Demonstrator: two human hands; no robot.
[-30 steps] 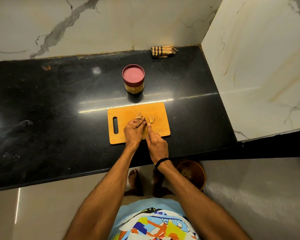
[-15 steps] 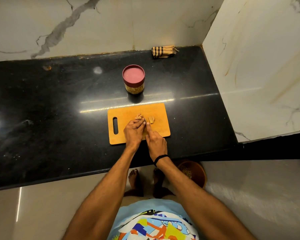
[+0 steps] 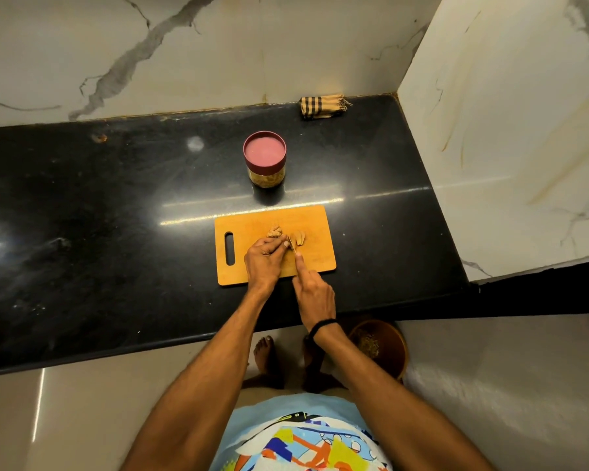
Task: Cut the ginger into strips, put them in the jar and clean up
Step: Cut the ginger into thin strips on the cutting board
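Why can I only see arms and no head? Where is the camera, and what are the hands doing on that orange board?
The camera sits on the person's head and looks down, so you see only arms, shirt and feet. There is no machine, just two bare hands. On the black counter lies an orange cutting board. The left hand holds ginger steady on it. The right hand grips a small knife, mostly hidden, with the forefinger stretched along it. Cut pieces lie beside the blade. Behind the board stands a jar with its red lid on. A striped cloth lies by the wall.
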